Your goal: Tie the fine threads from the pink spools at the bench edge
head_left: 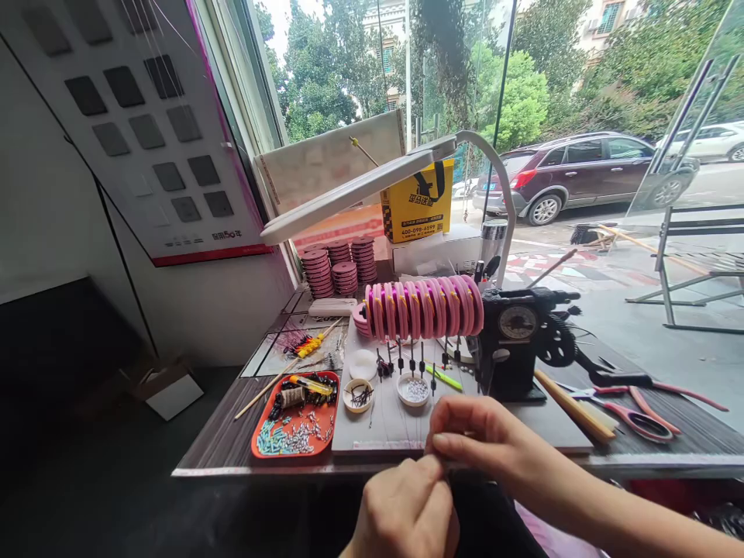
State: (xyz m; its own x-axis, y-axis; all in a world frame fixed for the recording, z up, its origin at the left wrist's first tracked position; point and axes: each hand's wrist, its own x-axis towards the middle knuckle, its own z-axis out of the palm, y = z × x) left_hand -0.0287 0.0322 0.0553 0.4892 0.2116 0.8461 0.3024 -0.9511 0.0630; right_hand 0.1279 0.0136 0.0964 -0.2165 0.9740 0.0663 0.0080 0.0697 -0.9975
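One left hand and one right hand meet at the front edge of the pale board, itself set on the counter. The step in hand appears to be fine fingertip work on the thin lines below the pink spools; the next move probably calls for steady tension and a precise pinch. The lines run past the bead dish toward the fingers, which are curled closed; whether they grip a line cannot be told.
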